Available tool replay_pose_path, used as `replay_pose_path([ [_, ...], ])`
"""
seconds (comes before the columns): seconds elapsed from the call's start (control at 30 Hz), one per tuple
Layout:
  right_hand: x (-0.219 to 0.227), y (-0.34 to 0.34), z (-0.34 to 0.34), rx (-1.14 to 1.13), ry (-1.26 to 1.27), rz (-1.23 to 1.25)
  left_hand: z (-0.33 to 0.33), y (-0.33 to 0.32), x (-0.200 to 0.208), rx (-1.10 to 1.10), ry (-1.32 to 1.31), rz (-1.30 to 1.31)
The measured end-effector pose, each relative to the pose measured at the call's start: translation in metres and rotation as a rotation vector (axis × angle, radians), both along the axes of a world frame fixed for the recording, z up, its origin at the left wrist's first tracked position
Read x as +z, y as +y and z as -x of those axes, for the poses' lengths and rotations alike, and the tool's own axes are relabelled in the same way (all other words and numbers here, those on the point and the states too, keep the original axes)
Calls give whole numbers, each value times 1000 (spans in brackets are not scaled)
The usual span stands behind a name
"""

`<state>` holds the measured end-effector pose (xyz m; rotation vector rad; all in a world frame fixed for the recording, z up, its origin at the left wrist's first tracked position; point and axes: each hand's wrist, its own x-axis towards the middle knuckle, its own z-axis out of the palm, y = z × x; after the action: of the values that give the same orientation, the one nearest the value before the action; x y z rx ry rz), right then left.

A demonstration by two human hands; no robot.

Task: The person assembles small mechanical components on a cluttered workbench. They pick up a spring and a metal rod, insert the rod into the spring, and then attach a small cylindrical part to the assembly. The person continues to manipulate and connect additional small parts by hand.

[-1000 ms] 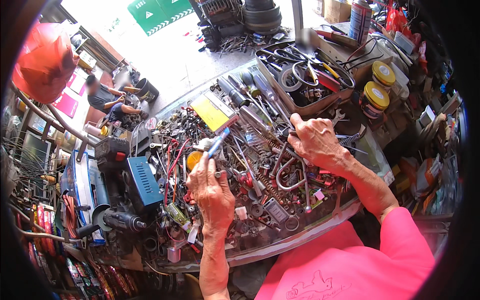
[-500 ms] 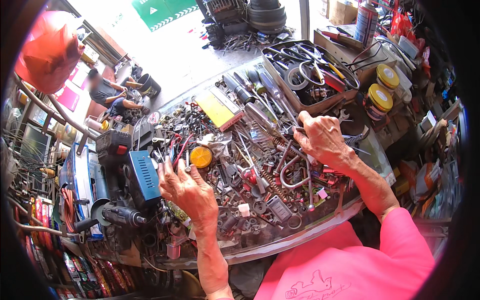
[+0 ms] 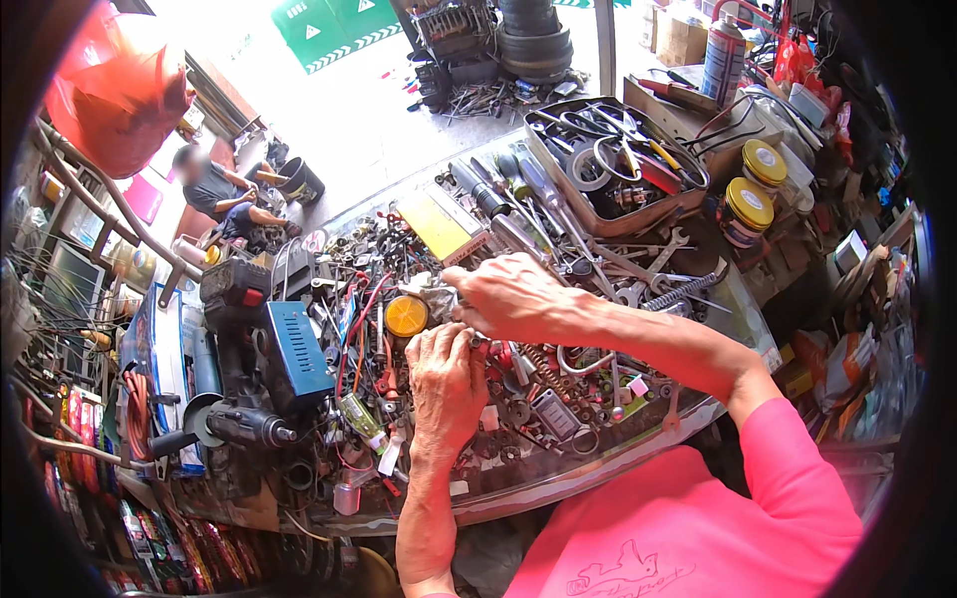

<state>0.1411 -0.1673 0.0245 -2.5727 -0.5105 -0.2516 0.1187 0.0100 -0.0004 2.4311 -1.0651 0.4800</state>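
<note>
Both my hands meet over the middle of a bench heaped with small metal parts. My left hand [image 3: 446, 384] is closed, with a small round metal piece [image 3: 478, 345] just showing by its fingertips; its kind is unclear. Directly above and touching or nearly touching it, my right hand [image 3: 513, 297] has its fingers curled; whatever they hold is hidden. Beside them lie a round orange reflector-like disc [image 3: 406, 316] and a crumpled clear plastic bag [image 3: 431, 292]. A yellow-and-white box [image 3: 439, 221] lies farther back.
A tin [image 3: 616, 221] of tape and pliers stands at the back right, near two yellow-lidded jars [image 3: 748, 204]. Spanners [image 3: 670, 249] and a spring [image 3: 688, 287] lie right. At left are a blue metal box [image 3: 299, 347] and a cordless drill [image 3: 244, 424]. Another person [image 3: 214, 189] sits beyond.
My right hand has swung left from the tools near the tin to the bench's middle. My left hand has moved right, and the two hands now come together.
</note>
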Motion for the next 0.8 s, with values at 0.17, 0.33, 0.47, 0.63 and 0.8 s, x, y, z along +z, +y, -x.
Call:
replay_pose_path([
  [0.17, -13, 6, -25, 1, 66, 18, -3, 1, 5, 63, 23, 44],
  [0.33, 5, -2, -27, -124, 61, -157, -9, 5, 0, 119, -29, 125],
  [0.47, 30, -18, -27, -114, 227, -392, -5, 5, 7, 214, -8, 160],
  [0.63, 26, -10, -25, -92, -42, -336, -9, 8, 2, 303, 32, 226],
  [0.8, 9, 6, -23, 107, 42, 135, -10, 10, 1, 358, 58, 228],
])
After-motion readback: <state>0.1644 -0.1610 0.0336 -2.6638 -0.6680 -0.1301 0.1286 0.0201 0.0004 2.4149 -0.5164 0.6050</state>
